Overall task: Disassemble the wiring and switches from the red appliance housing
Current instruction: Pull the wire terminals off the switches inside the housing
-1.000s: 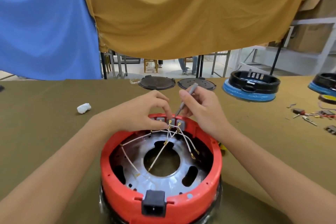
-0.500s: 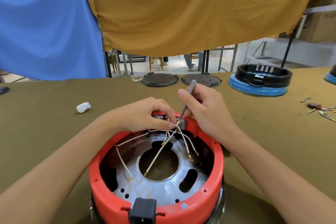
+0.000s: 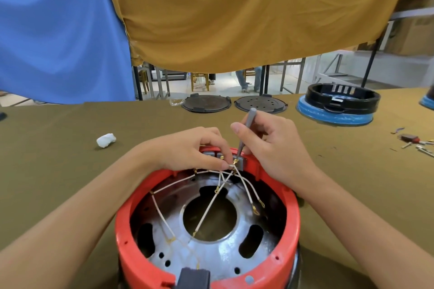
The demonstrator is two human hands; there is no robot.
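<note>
Left hand (image 3: 187,150) pinches white insulated wires (image 3: 244,180); right hand (image 3: 274,145) grips slim grey screwdriver (image 3: 246,131) (tip at terminal). Pry gently inside red round plastic housing (image 3: 291,230).

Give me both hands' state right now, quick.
Left hand: closed, pinching a white wire at the switch block.
Right hand: closed, holding a grey tool, tip at the terminal.
</note>
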